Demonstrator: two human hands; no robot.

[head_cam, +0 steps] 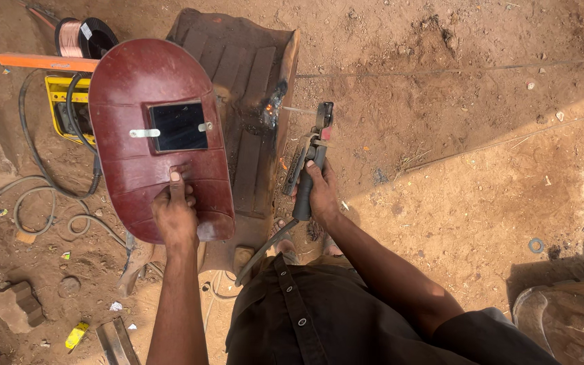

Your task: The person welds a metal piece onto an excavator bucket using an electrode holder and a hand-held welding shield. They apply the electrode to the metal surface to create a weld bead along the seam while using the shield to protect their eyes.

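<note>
The left hand (174, 215) is closed on the lower edge of a dark red welding shield (160, 138), thumb pressed flat against its front, fingers hidden behind; the shield is held up between the camera and the ground, its small dark viewing window (179, 126) just above the thumb. The right hand (319, 192) is clamped round the black handle of an electrode holder (309, 162); the two hands are well apart, the shield on one side and the holder on the other. A thin welding rod (299, 109) runs from the jaws of the holder, above the right hand, toward a rusty ribbed metal piece (251, 101) that lies on the dirt ground (454, 169) between and beyond the hands; the rod's tip meets the piece's raised edge, where a small glowing spot (269, 108) and a little smoke show. A dark cable (261, 250) leaves the bottom of the holder's handle and curves down below the right hand toward the person's dark shirt (305, 318).

Beyond the left hand, partly hidden by the shield, stand a yellow welding machine (59, 101), a spool of copper-coloured wire (79, 37) and an orange bar (42, 62); grey cables (42, 196) loop over the ground to the outer side of the left hand. Below and outward of that hand lie a brick-like block (18, 304) and a yellow scrap (76, 334); far out past the right hand a small metal ring (536, 245) rests on the dirt.
</note>
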